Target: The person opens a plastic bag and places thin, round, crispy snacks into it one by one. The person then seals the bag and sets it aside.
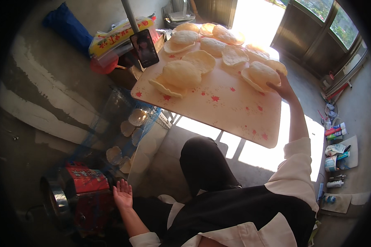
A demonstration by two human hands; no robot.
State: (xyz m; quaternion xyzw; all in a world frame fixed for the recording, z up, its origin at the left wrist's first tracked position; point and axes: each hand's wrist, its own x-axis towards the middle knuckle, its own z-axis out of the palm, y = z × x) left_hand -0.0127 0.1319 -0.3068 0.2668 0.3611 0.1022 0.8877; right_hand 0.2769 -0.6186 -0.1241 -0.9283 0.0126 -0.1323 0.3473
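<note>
On a floral-patterned table (241, 111) lie several pale, puffed round flatbreads or crackers. My right hand (281, 86) reaches over the table's right side, its spread fingers touching a puffed piece (261, 74); whether it grips the piece is unclear. Low on the left, my left hand (123, 193) is palm up with nothing in it, beside a red machine (89, 182) with a round metal opening. Between that machine and the table, flat pale discs (113, 155) lie in or behind blue netting (151, 119). Another large puffed piece (181, 74) rests near the table's left edge.
A phone (144, 48) on a metal pole (130, 14) stands at the table's left edge. Behind it are a yellow printed package (120, 35) and a red plastic scoop or basin (103, 64). My bent knee (201, 151) is below the near edge. Bottles and packets (335, 131) line the right wall.
</note>
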